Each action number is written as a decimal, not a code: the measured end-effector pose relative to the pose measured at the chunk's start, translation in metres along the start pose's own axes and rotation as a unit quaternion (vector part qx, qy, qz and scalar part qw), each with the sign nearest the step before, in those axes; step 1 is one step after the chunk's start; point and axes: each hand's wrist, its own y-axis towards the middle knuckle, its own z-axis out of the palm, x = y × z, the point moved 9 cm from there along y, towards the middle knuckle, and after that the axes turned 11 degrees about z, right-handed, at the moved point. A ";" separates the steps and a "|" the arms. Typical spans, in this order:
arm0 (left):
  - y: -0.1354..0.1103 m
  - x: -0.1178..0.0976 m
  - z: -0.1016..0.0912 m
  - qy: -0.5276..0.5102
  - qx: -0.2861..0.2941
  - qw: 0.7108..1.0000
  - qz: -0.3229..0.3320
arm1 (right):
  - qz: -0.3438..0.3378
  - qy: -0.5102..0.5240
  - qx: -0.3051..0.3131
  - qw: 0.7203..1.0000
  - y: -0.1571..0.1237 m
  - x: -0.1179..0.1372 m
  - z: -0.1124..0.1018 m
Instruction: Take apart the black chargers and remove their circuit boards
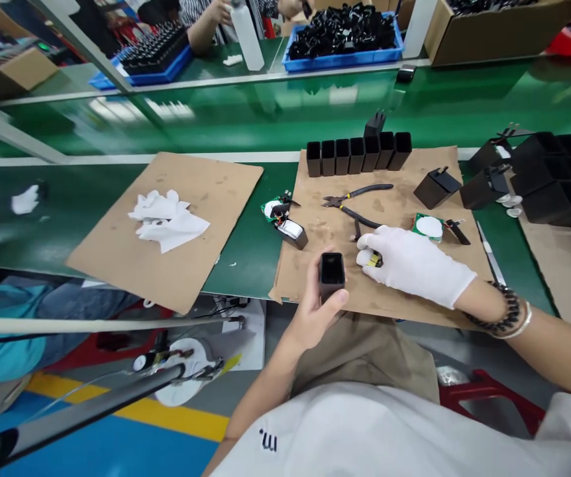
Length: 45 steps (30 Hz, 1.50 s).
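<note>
A black plastic case (332, 286), its open end facing up, is wrapped in the bare fingers of my left hand (314, 318). My right hand (407, 262) wears a white glove and pinches a small part with yellow tape (375, 260) low over the cardboard sheet (310, 265). Just behind the glove lie diagonal cutters (358, 202), handles spread. A green circuit board (428, 226) with a white disc and a black plug piece rests right of the glove. To the left, another board (273, 209) lies beside a black case with a white block inside (293, 232).
A row of several black cases (358, 156) stands at the cardboard's back edge. Plug cases (437, 187), a stack of cases (554, 175) and a knife-like blade (491, 253) are on the right. White gloves (169, 218) lie on the left cardboard. Blue trays (345, 63) stand behind.
</note>
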 end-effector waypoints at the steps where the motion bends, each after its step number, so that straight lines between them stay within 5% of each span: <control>1: -0.001 0.001 0.000 0.007 0.007 1.000 -0.011 | 0.005 0.057 0.018 0.998 0.001 -0.004 -0.004; 4: -0.002 0.000 0.002 0.036 0.016 0.999 -0.026 | 0.018 0.312 0.144 0.939 -0.003 -0.016 -0.008; 6: 0.000 -0.002 0.002 0.064 0.003 0.998 -0.015 | 0.059 0.520 0.214 0.825 -0.010 -0.023 -0.007; 9: 0.003 -0.006 -0.004 0.117 -0.042 0.992 -0.001 | 0.137 0.716 0.187 0.659 -0.022 -0.036 0.000; 11: 0.005 -0.005 -0.006 0.145 -0.043 0.988 -0.016 | 0.150 0.764 0.152 0.609 -0.032 -0.038 0.006; 13: 0.008 -0.003 0.001 0.155 0.003 0.987 -0.032 | 0.143 0.781 0.131 0.593 -0.041 -0.034 0.012; 16: 0.011 -0.008 0.018 0.150 0.074 0.986 -0.002 | 0.146 0.785 0.076 0.597 -0.056 -0.033 0.019; 18: 0.013 -0.018 0.022 0.178 0.056 0.981 0.053 | 0.144 0.773 0.006 0.617 -0.066 -0.032 0.016; 23: 0.010 -0.055 0.029 0.287 -0.060 0.922 0.255 | 0.084 0.618 -0.339 0.704 -0.112 -0.023 -0.026; 25: 0.007 -0.066 0.035 0.303 -0.074 0.896 0.315 | 0.044 0.535 -0.432 0.725 -0.130 -0.008 -0.039; 32: 0.003 -0.079 0.044 0.295 -0.098 0.871 0.381 | 0.002 0.394 -0.437 0.808 -0.139 0.020 -0.041; 45: 0.002 -0.080 0.049 0.319 -0.091 0.865 0.376 | 0.015 0.354 -0.429 0.831 -0.138 0.024 -0.045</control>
